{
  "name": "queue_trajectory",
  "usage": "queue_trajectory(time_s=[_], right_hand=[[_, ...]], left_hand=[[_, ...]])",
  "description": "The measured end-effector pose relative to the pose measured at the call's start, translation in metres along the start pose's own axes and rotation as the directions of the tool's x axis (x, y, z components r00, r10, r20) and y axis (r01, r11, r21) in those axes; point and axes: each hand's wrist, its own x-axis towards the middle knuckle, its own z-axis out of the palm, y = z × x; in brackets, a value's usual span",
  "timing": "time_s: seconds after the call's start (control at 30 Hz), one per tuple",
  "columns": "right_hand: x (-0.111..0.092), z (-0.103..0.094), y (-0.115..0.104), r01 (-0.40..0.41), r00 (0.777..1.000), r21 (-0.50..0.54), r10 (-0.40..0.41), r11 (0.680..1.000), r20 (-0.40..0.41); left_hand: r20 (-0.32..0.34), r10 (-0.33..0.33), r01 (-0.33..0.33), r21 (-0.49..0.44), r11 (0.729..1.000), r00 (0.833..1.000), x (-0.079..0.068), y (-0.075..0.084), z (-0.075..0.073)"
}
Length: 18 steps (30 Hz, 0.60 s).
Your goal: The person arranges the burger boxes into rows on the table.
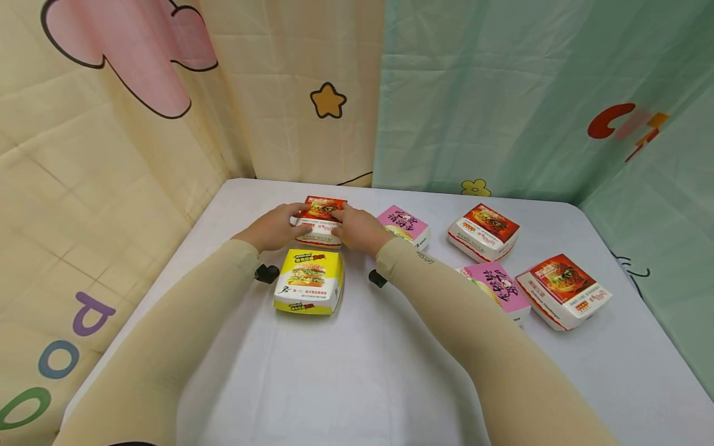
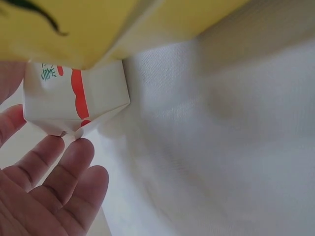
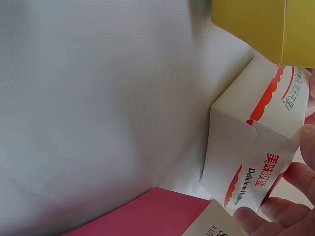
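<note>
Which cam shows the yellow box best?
Head view: the yellow box sits fully in frame, unobstructed, with its printed top and front readable as a whole. Left wrist shows only a close, cropped part across the upper left; right wrist, just a corner cut off at upper right.

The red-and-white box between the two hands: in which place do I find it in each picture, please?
Head: the red-and-white box is slightly left of centre, between left hand and right hand.
Left wrist: upper left, partly covered.
Right wrist: right side, partly covered.
Shared landmark: the yellow box, below it in head, above it in both wrist views.
</note>
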Motion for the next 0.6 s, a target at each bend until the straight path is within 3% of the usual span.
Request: queue_trajectory(time_s=[0.6], right_hand=[[-0.0026, 0.0004, -0.0014, -0.004, 1.0, 0.034, 0.005, 0.999, -0.014]], left_hand=[[0.008, 0.022, -0.022, 0.017, 1.0, 1.0, -0.0028, -0.0009, -0.0054]])
